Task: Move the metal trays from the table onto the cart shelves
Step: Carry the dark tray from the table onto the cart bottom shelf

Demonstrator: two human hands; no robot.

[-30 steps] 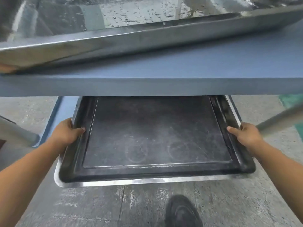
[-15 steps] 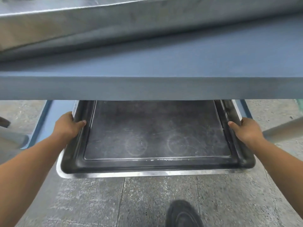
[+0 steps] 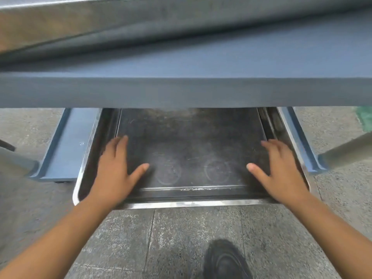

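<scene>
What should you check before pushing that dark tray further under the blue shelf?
1. Dark tray on the lower shelf: ok, though its near edge overhangs.
2. Left hand open over the tray: ok.
3. Right hand open over the tray: ok.
4. Fingers clear of the upper shelf: ok.
5. Room behind the tray: cannot tell, hidden.
6. Shoe clear of the cart: ok.

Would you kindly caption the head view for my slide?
Both open hands, left hand and right hand, over a dark metal tray on the cart's lower shelf.
</scene>
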